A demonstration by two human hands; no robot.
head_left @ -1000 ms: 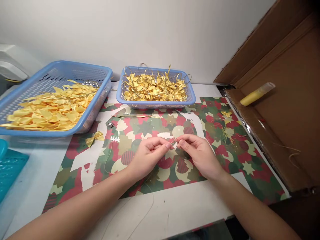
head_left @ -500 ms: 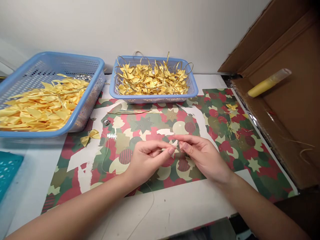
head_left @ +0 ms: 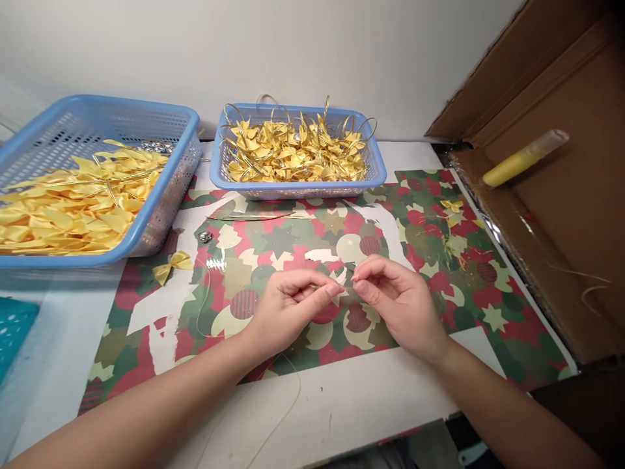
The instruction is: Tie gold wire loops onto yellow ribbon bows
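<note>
Red-and-green patterned sheet (head_left: 280,240) over white table (head_left: 361,391). Left hand (head_left: 293,306): thumb and index closed in a pinch on a thin gold cord (head_left: 299,385). Right hand (head_left: 403,303): fingertips nearly together just beside it, can't tell if they've got the cord. Cord is hair-fine, curving, trailing under left hand toward near edge. Yellow bow (head_left: 172,266), silver piece (head_left: 204,237) left; blue baskets (head_left: 297,186) behind.

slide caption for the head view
Left hand and right hand nearly meet over a patterned sheet, thread trailing nearby, baskets beyond.
</note>
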